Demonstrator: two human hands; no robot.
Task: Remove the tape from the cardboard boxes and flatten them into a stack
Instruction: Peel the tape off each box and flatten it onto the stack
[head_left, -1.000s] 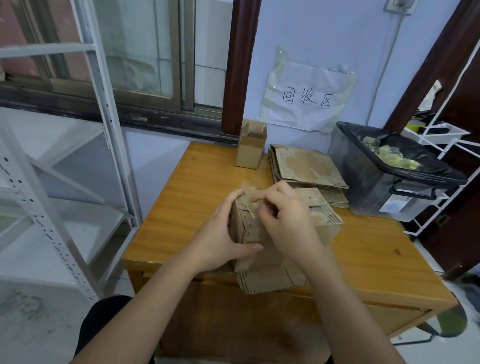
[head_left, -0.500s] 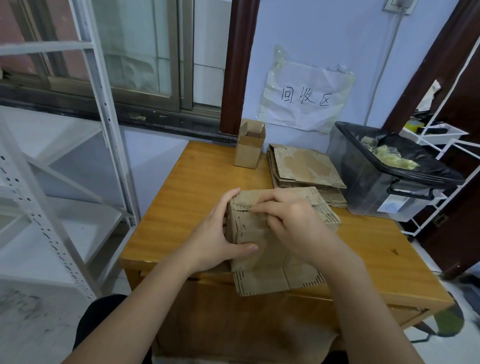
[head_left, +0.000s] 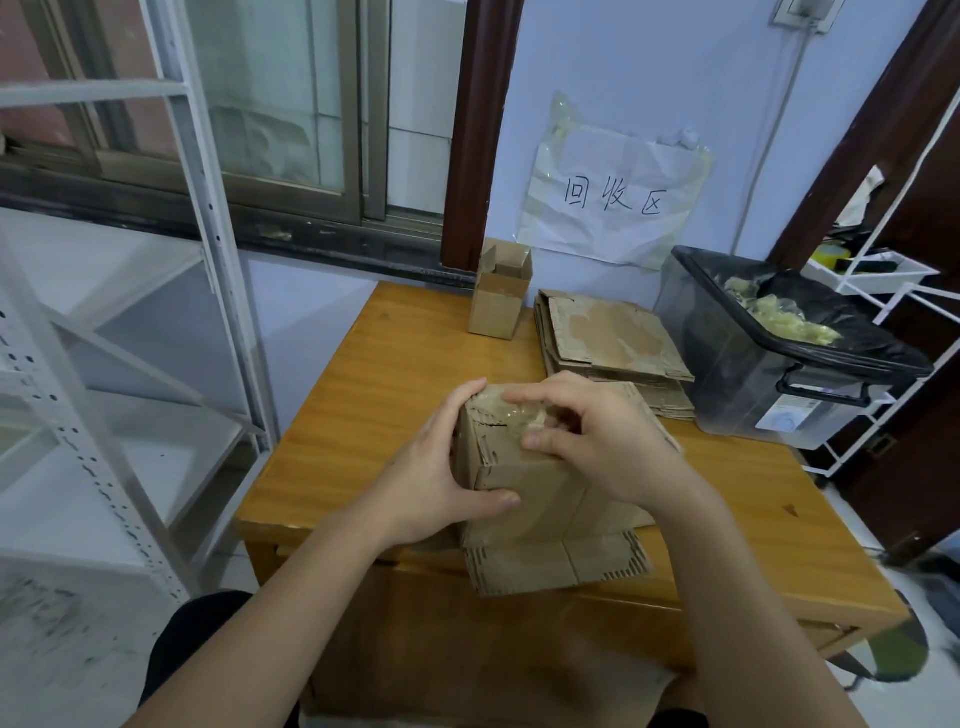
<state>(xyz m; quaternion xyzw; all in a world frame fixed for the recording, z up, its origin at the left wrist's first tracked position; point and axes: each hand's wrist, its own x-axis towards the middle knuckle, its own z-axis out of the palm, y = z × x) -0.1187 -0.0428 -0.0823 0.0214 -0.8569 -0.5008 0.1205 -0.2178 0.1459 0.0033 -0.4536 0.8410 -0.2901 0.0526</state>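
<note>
Head view: left hand (head_left: 434, 483) gripped cardboard box (head_left: 530, 499) at table (head_left: 395, 395) front edge; right hand (head_left: 597, 441) pinched tape (head_left: 511, 413) on top. Black-lined bin (head_left: 727, 374) held wadded tape scraps (head_left: 784, 317); small open box (head_left: 500, 296) stood beside flattened stack (head_left: 613, 343).

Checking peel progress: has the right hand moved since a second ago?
Yes. The right hand dropped from the box's top edge, slightly toward the table's near edge.

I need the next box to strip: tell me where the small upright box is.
In the head view the small upright box stands at the table's far edge, by the wall, just left of the flattened stack, beyond both hands.
</note>
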